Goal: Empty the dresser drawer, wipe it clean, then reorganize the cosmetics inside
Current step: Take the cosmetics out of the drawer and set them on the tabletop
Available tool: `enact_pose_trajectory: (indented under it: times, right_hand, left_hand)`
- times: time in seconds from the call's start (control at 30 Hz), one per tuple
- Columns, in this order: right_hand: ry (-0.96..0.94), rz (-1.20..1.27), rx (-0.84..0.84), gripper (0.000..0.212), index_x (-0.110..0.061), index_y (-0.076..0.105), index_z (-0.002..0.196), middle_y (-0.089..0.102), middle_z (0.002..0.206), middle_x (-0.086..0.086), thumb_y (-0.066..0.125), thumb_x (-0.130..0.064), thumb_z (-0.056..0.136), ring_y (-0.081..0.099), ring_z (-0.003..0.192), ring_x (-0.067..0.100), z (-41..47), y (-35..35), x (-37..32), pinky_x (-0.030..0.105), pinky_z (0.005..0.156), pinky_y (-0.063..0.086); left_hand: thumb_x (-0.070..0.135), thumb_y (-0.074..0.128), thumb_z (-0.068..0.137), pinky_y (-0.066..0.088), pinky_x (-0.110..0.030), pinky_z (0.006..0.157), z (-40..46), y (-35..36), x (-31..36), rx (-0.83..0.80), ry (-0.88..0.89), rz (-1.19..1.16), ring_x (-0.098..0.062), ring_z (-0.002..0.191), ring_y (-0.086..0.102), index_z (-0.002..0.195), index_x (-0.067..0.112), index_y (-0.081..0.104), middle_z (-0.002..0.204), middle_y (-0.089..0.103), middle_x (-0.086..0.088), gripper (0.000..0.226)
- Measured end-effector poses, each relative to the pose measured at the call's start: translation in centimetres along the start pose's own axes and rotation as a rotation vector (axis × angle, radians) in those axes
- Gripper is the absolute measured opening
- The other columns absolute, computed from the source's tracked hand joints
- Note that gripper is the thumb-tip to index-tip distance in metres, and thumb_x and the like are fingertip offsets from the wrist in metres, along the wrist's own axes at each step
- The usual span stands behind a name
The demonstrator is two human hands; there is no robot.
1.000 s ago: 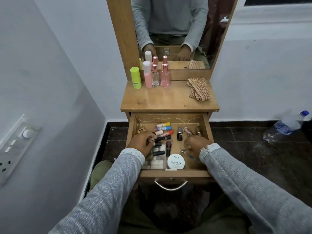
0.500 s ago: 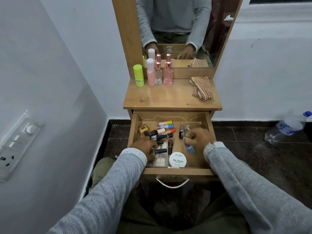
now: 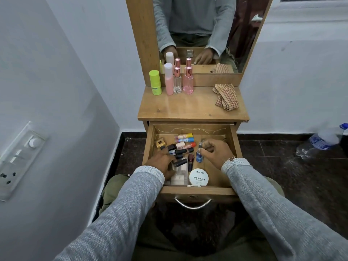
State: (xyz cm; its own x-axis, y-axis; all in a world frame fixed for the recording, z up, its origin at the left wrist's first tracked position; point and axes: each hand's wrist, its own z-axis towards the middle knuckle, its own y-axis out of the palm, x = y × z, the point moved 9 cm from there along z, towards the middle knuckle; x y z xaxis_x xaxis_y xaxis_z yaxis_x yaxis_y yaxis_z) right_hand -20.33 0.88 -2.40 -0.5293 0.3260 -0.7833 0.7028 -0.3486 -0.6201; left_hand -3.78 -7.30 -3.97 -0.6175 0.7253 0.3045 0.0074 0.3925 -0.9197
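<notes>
The wooden drawer (image 3: 195, 190) is pulled open below the dresser top. Inside lie several lip balms (image 3: 185, 138), dark nail polish bottles (image 3: 178, 152), a gold cube (image 3: 160, 143), a lipstick (image 3: 191, 160) and a round white nail polish remover tin (image 3: 198, 177). My left hand (image 3: 162, 162) rests among the dark bottles at the drawer's left, fingers curled over them. My right hand (image 3: 216, 151) is in the right half, shut on small bottles, with a blue nail polish bottle (image 3: 199, 156) under its fingers.
On the dresser top (image 3: 188, 108) stand a green tube (image 3: 155, 82), a pink bottle (image 3: 169, 79) and two perfume bottles (image 3: 188, 80); a checked cloth (image 3: 226, 97) lies at right. A mirror stands behind. A plastic water bottle (image 3: 323, 142) lies on the dark floor at right.
My right hand has moved from the drawer's front right toward the back right and gathered small bottles, the blue one among them. My left hand stayed among the dark bottles.
</notes>
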Motion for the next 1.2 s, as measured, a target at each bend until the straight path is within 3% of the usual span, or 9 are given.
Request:
enact_pose_trajectory:
  times: [0.23, 0.33, 0.43, 0.57, 0.7, 0.8, 0.9, 1.03, 1.2]
  right_hand:
    - [-0.073, 0.078, 0.060, 0.008, -0.015, 0.069, 0.087, 0.065, 0.077, -0.014, 0.071, -0.013, 0.081, 0.064, 0.073, 0.003, 0.0, -0.8, -1.6, 0.019, 0.069, 0.056]
    - [-0.122, 0.114, 0.111, 0.007, -0.015, 0.069, 0.087, 0.067, 0.078, -0.010, 0.070, -0.014, 0.081, 0.066, 0.074, 0.007, 0.3, -1.7, -2.8, 0.018, 0.068, 0.054]
    - [-0.156, 0.164, 0.179, 0.006, -0.013, 0.070, 0.087, 0.071, 0.081, -0.005, 0.070, -0.015, 0.081, 0.068, 0.075, 0.009, 1.0, -3.1, -4.3, 0.018, 0.070, 0.055]
    - [-0.202, 0.186, 0.250, 0.007, -0.011, 0.070, 0.089, 0.071, 0.085, -0.001, 0.069, -0.014, 0.082, 0.068, 0.077, 0.011, 2.3, -5.2, -6.5, 0.021, 0.072, 0.057]
    - [-0.223, 0.170, 0.347, 0.009, -0.011, 0.070, 0.088, 0.069, 0.085, -0.003, 0.069, -0.016, 0.081, 0.067, 0.075, 0.009, 4.2, -6.8, -7.6, 0.021, 0.069, 0.057]
    - [-0.216, 0.167, 0.373, 0.010, -0.011, 0.070, 0.089, 0.069, 0.085, -0.005, 0.069, -0.017, 0.081, 0.066, 0.075, 0.006, 5.8, -7.5, -7.8, 0.012, 0.068, 0.053]
    - [-0.220, 0.142, 0.395, 0.012, -0.009, 0.070, 0.091, 0.068, 0.085, -0.004, 0.069, -0.016, 0.082, 0.062, 0.073, -0.001, 7.1, -8.1, -8.1, 0.002, 0.065, 0.045]
    - [-0.216, 0.129, 0.391, 0.015, -0.008, 0.071, 0.094, 0.070, 0.088, 0.001, 0.068, -0.016, 0.082, 0.066, 0.078, 0.009, 8.9, -8.1, -7.9, 0.009, 0.068, 0.051]
    - [-0.207, 0.116, 0.402, 0.017, -0.010, 0.071, 0.097, 0.070, 0.090, 0.000, 0.068, -0.018, 0.083, 0.066, 0.080, 0.008, 10.1, -8.0, -7.7, 0.009, 0.070, 0.052]
  left_hand:
    - [0.017, 0.076, 0.078, 0.040, -0.033, 0.105, -0.2, -1.6, 0.2, 0.199, -0.019, -0.392, -0.017, 0.110, 0.050, 0.121, 0.016, 0.063, 0.119, 0.053, 0.001, 0.045]
    - [0.015, 0.081, 0.072, 0.050, -0.037, 0.094, 0.2, -3.4, 0.7, 0.324, -0.008, -0.556, -0.013, 0.095, 0.055, 0.111, 0.015, 0.068, 0.108, 0.057, 0.005, 0.041]
    - [0.010, 0.080, 0.072, 0.053, -0.028, 0.084, 1.2, -5.7, 1.8, 0.399, 0.018, -0.649, -0.014, 0.088, 0.058, 0.106, 0.016, 0.069, 0.100, 0.058, 0.006, 0.036]
    - [0.009, 0.080, 0.073, 0.051, -0.017, 0.079, 3.2, -9.0, 2.9, 0.474, 0.039, -0.684, -0.013, 0.084, 0.058, 0.105, 0.015, 0.069, 0.099, 0.060, 0.001, 0.035]
    - [0.009, 0.080, 0.072, 0.054, -0.028, 0.080, 5.1, -11.4, 3.6, 0.533, 0.074, -0.688, -0.013, 0.083, 0.059, 0.100, 0.018, 0.069, 0.100, 0.062, 0.001, 0.032]
    - [0.009, 0.080, 0.072, 0.053, -0.027, 0.078, 6.7, -12.6, 3.6, 0.554, 0.073, -0.684, -0.016, 0.086, 0.060, 0.102, 0.018, 0.068, 0.104, 0.063, -0.002, 0.033]
    - [0.011, 0.080, 0.072, 0.047, -0.015, 0.072, 8.3, -13.2, 3.4, 0.566, 0.058, -0.675, -0.015, 0.087, 0.060, 0.103, 0.015, 0.068, 0.104, 0.063, -0.002, 0.033]
    - [0.010, 0.080, 0.072, 0.051, -0.021, 0.078, 10.0, -13.5, 3.2, 0.586, 0.070, -0.675, -0.016, 0.088, 0.061, 0.102, 0.015, 0.070, 0.105, 0.065, 0.000, 0.032]
    - [0.010, 0.080, 0.072, 0.049, -0.015, 0.076, 11.3, -13.1, 2.6, 0.586, 0.062, -0.657, -0.014, 0.089, 0.060, 0.103, 0.013, 0.070, 0.105, 0.065, -0.001, 0.032]
